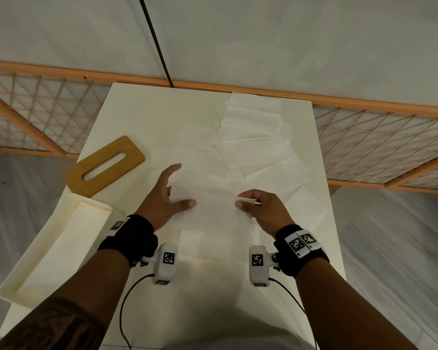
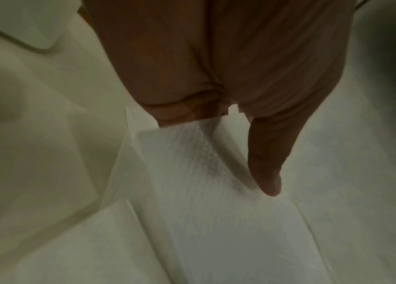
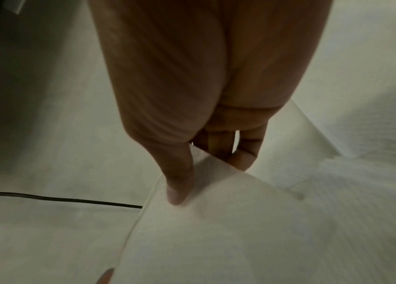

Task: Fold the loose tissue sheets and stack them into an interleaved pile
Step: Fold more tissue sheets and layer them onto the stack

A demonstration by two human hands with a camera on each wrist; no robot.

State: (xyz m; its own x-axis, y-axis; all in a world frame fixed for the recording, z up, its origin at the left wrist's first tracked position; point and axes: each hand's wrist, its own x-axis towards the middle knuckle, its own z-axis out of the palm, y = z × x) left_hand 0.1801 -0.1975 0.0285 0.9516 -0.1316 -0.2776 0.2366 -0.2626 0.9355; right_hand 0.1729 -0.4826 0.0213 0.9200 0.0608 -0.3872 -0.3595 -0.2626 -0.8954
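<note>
Setting: pale cream tabletop [image 1: 127, 117] set against an orange wooden lattice rail [image 1: 379, 137], grey floor around it.
Sheet in hand: thin white tissue sheet [image 1: 213, 210], spanned between both hands low over the near middle of the table, its long axis running left to right across the person.
Left hand: left hand [image 1: 166, 198] lies spread, fingers straight, thumb tip resting on top of the sheet's left end; the left wrist view shows the thumb [image 2: 268, 169] on the paper and the sheet's left edge tucked in at the palm, so it steadies without pinching.
Right hand: right hand [image 1: 259, 207] pinches the sheet's right corner between thumb and curled fingers, the corner lifted off the surface.
Loose supply: scattered white tissue sheets [image 1: 253, 137] overlap one another beyond the hands, toward the far right of the table.
Other items: open cream plastic tissue box [image 1: 48, 248] at the near left edge, its slotted wooden lid [image 1: 106, 166] lying just beyond it.
Key relation: both hands sit at opposite short ends, so a fold looks likely to turn about the left-right axis; the right hand has the only real grip.
Stage: seemingly mid-fold on one sheet, many left.
</note>
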